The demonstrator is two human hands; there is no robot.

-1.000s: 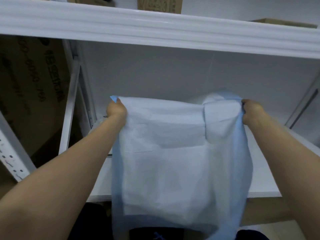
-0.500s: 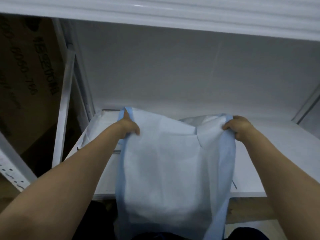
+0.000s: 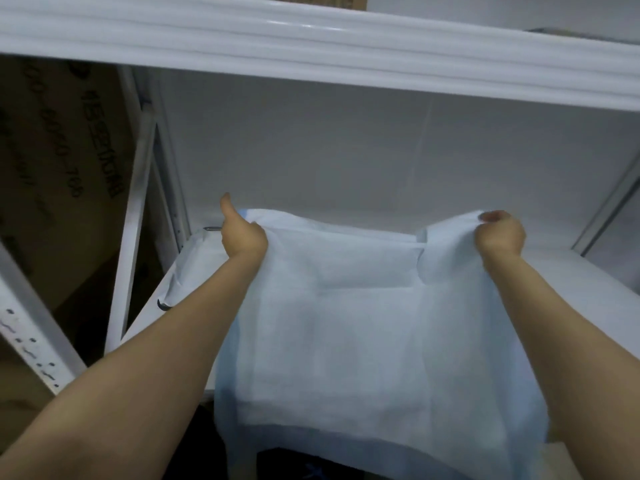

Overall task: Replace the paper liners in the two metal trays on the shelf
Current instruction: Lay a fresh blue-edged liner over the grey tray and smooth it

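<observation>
A large pale blue paper liner [image 3: 363, 334] hangs spread between my two hands in front of the shelf. My left hand [image 3: 242, 233] grips its top left corner, thumb pointing up. My right hand [image 3: 498, 235] pinches the top right corner, where a flap of the sheet is folded over. Behind my left hand a metal tray [image 3: 166, 303] sits at the left end of the shelf, covered by a white liner [image 3: 194, 261]; only its dark rim shows at two corners. A second tray is not visible.
The white shelf board [image 3: 588, 296] stretches right behind the sheet. A white shelf beam [image 3: 311, 43] runs overhead. White uprights [image 3: 135, 216] stand at the left, with a printed cardboard box [image 3: 62, 161] beyond them.
My hands have moved further apart and slightly up, stretching the blue sheet wider. The view has tilted so the upper beam shows more.
</observation>
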